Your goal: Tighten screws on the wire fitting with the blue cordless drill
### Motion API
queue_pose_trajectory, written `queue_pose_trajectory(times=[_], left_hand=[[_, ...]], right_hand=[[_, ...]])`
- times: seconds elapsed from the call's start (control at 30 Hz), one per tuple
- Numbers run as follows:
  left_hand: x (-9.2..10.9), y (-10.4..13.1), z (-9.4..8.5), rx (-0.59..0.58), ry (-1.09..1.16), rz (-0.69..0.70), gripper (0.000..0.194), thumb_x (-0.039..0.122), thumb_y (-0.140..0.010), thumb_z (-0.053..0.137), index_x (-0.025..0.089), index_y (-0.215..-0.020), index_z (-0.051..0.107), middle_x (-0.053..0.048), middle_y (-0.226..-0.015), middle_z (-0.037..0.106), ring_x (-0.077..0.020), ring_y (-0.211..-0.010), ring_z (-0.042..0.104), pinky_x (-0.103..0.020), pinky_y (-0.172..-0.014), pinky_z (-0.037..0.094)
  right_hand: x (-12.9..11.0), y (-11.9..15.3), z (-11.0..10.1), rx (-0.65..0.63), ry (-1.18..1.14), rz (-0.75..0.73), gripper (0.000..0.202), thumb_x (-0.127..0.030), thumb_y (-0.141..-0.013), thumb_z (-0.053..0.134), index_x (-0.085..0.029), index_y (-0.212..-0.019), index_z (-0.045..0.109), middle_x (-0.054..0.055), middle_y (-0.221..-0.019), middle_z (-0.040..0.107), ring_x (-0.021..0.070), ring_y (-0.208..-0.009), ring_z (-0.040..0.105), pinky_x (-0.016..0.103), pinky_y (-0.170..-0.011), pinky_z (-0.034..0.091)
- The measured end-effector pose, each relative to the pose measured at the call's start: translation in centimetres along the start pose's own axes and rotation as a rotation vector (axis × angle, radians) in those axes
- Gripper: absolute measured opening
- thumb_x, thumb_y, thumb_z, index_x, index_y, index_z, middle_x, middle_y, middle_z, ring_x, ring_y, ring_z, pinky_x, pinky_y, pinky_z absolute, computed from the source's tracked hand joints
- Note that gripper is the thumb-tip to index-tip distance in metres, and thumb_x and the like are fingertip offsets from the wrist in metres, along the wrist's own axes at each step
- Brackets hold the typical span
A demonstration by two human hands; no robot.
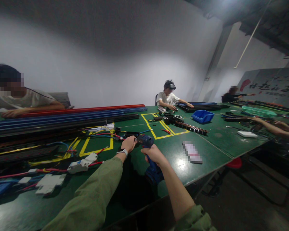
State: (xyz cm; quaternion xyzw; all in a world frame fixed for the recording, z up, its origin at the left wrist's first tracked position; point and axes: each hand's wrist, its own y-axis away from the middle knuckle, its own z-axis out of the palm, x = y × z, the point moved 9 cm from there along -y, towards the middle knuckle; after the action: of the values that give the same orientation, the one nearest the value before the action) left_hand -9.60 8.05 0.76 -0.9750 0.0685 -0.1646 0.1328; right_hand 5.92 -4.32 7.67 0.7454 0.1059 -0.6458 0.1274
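My right hand (156, 154) is wrapped round the grip of a blue cordless drill (153, 170), whose dark nose points left. At that nose my left hand (129, 144) is closed, its fingertips pinched by the drill's front end; what they hold is too small to make out. Just beyond the left hand lies a dark part (128, 133) with red and blue wires. To the left of my sleeve, white breaker-like modules (83, 163) are joined by red and blue cables.
Long red rails (86, 109) and blue rails (62, 119) lie across the green table (139, 183). Ahead are a blue bin (202, 116) and a copper-toned strip (192, 127). A pixelated flat item (192, 152) lies to the right. Co-workers sit at the far side; another person's hands reach in from the right.
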Motion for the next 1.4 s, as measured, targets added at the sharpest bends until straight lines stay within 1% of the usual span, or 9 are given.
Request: queue_pose_trajectory(times=[0.3, 0.73, 1.03, 1.17, 1.4], left_hand=[[0.31, 0.21, -0.39, -0.03, -0.006, -0.027, 0.024, 0.037, -0.094, 0.048, 0.02, -0.107, 0.059, -0.01, -0.11, 0.063, -0.0213, -0.105, 0.058, -0.029, -0.085, 0.043], [0.04, 0.0, -0.15, -0.015, 0.006, -0.027, 0.025, 0.039, -0.094, 0.048, 0.02, -0.106, 0.06, -0.01, -0.108, 0.065, -0.0213, -0.104, 0.059, -0.029, -0.086, 0.043], [-0.06, -0.02, -0.14, -0.012, 0.017, -0.028, 0.025, 0.04, -0.093, 0.049, 0.021, -0.107, 0.059, -0.009, -0.107, 0.065, -0.0209, -0.104, 0.06, -0.029, -0.086, 0.043], [-0.18, 0.03, -0.11, -0.012, 0.024, -0.039, 0.026, 0.039, -0.093, 0.05, 0.021, -0.108, 0.059, -0.009, -0.108, 0.065, -0.0208, -0.105, 0.06, -0.029, -0.087, 0.043], [-0.13, -0.09, 0.06, -0.021, 0.023, -0.032, 0.026, 0.04, -0.093, 0.049, 0.021, -0.108, 0.059, -0.01, -0.109, 0.065, -0.0209, -0.106, 0.059, -0.029, -0.087, 0.043]], right_hand=[[-0.22, 0.18, 0.08, 0.003, 0.015, 0.009, 0.008, -0.016, -0.074, 0.058, -0.018, -0.072, 0.05, -0.006, -0.05, 0.047, 0.0094, -0.035, 0.048, 0.019, -0.033, 0.034], [-0.21, 0.27, 0.03, 0.01, 0.007, 0.009, 0.01, -0.016, -0.073, 0.058, -0.018, -0.069, 0.05, -0.006, -0.048, 0.046, 0.0097, -0.034, 0.047, 0.019, -0.034, 0.034], [-0.11, 0.16, -0.14, 0.018, 0.018, 0.001, 0.011, -0.017, -0.073, 0.06, -0.018, -0.07, 0.05, -0.006, -0.051, 0.049, 0.0095, -0.035, 0.048, 0.02, -0.033, 0.033], [-0.19, 0.25, -0.08, 0.014, 0.01, 0.013, 0.009, -0.016, -0.073, 0.06, -0.018, -0.072, 0.05, -0.006, -0.05, 0.048, 0.0091, -0.035, 0.048, 0.019, -0.034, 0.034], [-0.32, 0.26, 0.05, -0.001, 0.016, 0.003, 0.011, -0.016, -0.073, 0.059, -0.019, -0.07, 0.049, -0.007, -0.048, 0.045, 0.0093, -0.035, 0.047, 0.019, -0.034, 0.035]])
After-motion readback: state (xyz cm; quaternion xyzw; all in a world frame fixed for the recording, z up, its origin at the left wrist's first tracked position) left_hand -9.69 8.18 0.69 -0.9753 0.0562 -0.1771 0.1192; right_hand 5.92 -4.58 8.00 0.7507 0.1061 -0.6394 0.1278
